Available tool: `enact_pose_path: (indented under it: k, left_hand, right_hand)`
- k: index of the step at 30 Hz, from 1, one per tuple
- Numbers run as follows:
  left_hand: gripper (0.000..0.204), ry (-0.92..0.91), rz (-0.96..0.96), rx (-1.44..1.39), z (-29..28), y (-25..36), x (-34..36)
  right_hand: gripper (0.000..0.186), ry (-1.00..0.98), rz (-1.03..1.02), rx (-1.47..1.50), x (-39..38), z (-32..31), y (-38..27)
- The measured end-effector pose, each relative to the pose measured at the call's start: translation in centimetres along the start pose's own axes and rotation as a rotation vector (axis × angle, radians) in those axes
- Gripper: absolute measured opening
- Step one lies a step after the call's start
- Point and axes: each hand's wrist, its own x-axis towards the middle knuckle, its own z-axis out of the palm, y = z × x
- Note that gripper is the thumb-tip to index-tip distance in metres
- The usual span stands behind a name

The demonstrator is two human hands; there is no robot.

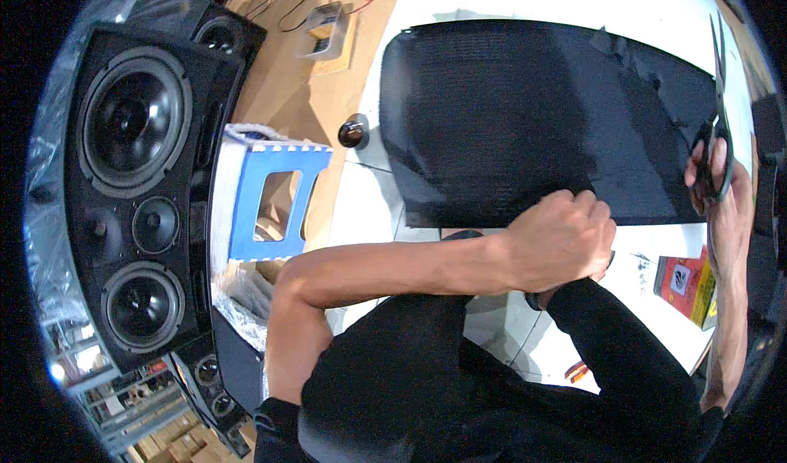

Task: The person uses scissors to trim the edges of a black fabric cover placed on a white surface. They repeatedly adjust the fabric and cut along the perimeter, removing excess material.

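A long black panel (484, 119) with a fine mesh-like texture lies across the white surface in front of me. Its right part looks like smoother, wrinkled black fabric (631, 119). My left hand (557, 238) is closed in a fist at the panel's near edge; what it grips, if anything, is hidden by the fingers. At the far right, my right hand (723, 176) holds a pair of scissors (719, 94) by the dark handles, blades pointing away from me beside the panel's right end.
Large black loudspeakers (135, 123) stand on the left. Beside them is a blue-and-white folding stool (246, 205). A dark round object (351, 133) sits left of the panel, and a clear plastic box (324, 33) farther back. A red-yellow package (687, 287) lies near my right forearm.
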Motion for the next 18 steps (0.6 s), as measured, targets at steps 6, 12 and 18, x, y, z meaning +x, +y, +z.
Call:
enact_pose_path:
  k: [6,12,18]
  left_hand:
    - [0.029,0.079,-0.229,-0.053,-7.8,-3.6,-4.9]
    - [0.036,-0.295,-0.463,-0.259,-12.5,-7.7,-10.6]
    - [0.027,-0.423,-0.348,-0.248,-12.7,-7.4,-10.4]
  right_hand:
    - [0.057,-0.216,-0.169,-0.087,-0.2,1.5,0.4]
    - [0.03,-0.474,-0.182,-0.201,-2.0,1.6,-2.7]
    - [0.027,-0.761,-0.52,-0.289,-1.9,2.8,-3.9]
